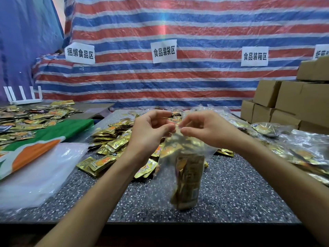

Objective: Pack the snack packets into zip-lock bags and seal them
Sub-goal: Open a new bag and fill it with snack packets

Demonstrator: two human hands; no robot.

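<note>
- Now pinching the top edge of the zip-lock bag (204, 150) between thumb and forefinger of the left hand (151, 130) and of the right hand (206, 130); remaining fingers (161, 113) loosely curled, the two pinches almost touching.
- Hanging upright from that pinch over the table (231, 193), with a bundle of snack packets (189, 180) sunk to the bottom, blurred; contact with the table not clear.
- Hiding part of the loose pile of gold packets (110, 139) just behind, with both forearms crossing the near edge.
- To the left, lying flat: a stack of clear empty bags (41, 168), touching a green, orange and white sheet (35, 145).
- To the right, heaped: filled clear bags (302, 152), near stacked cardboard boxes (284, 104).
- Further left, on a second surface: more packets (26, 118) and a white router (25, 97).
- Behind everything: a red, blue and white striped tarp (178, 82) bearing paper signs (164, 51).
</note>
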